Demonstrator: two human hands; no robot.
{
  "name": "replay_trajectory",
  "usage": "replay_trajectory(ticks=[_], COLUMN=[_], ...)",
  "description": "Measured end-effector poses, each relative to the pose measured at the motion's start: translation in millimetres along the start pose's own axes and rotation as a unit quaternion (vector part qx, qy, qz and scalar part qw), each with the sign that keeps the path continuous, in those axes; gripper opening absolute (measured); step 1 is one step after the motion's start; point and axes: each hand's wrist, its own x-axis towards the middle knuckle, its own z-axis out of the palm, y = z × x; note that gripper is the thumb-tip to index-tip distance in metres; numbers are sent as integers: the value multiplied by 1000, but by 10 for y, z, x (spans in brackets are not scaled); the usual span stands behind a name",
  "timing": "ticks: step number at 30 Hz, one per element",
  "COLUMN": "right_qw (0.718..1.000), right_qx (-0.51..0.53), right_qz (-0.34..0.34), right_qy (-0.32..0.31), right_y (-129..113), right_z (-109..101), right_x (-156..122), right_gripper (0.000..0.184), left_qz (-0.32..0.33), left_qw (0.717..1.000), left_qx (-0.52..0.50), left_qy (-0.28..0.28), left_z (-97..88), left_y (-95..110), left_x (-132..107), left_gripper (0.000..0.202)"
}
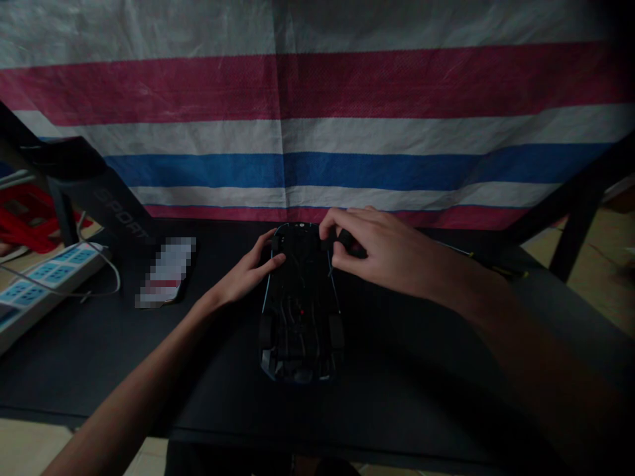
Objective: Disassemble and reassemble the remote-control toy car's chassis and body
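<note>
A toy car (297, 311) lies upside down on the black table (208, 370), its dark underside and wheels facing up. My left hand (251, 270) grips the car's left edge near the far-left wheel, thumb resting on the underside. Beside the far-right wheel, my right hand (364, 241) is closed in a pinch around a small black rounded piece (353, 243), which looks like a wheel but is partly covered by the fingers. Whether that piece touches the car, I cannot tell.
To the left are a phone (166, 272) with a blurred screen and a white power strip (49, 281) with a cable. A thin yellow-and-black tool (510, 270) lies right of my right hand. Striped sheeting (317, 86) hangs behind; a grey "SPORT" tube (112, 198) slants at left.
</note>
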Motion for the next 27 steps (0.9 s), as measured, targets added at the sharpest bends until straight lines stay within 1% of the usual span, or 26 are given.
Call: replay_trajectory(ticks=[3, 4, 5, 8, 12, 15, 17, 19, 22, 25, 27], right_qw=[1000, 999, 1000, 1000, 999, 999, 999, 999, 1000, 999, 999], right_qx=[-22, -26, -23, -3, -24, -16, -26, -30, -16, -30, -27], right_qz=[21, 24, 19, -21, 12, 0, 18, 27, -3, 14, 3], right_qy=[6, 3, 3, 21, 23, 29, 27, 18, 19, 21, 20], right_y=[17, 24, 33, 52, 50, 37, 33, 37, 51, 60, 59], right_z=[7, 10, 15, 41, 81, 81, 69, 56, 53, 66, 76], right_x=[0, 1, 4, 15, 23, 23, 23, 24, 23, 21, 21], right_gripper=[11, 16, 18, 14, 17, 16, 15, 18, 16, 18, 19], left_qz=[1, 1, 1, 11, 16, 14, 9, 6, 12, 14, 11], left_qw=[1000, 1000, 1000, 1000, 1000, 1000, 1000, 1000, 1000, 1000, 1000], left_qx=[-1, -1, 0, 1, -1, 3, 5, 3, -4, -3, -1], left_qy=[-5, -6, -8, -12, -12, -13, -12, -10, -14, -15, -14], left_z=[-4, -6, -8, -8, -5, -6, -8, -10, -11, -8, -5], left_y=[-8, -12, -16, -31, -51, -57, -56, -54, -52, -54, -64], left_x=[2, 3, 5, 10, 19, 21, 20, 18, 15, 16, 19], left_gripper=[93, 91, 90, 89, 89, 89, 89, 90, 88, 87, 89])
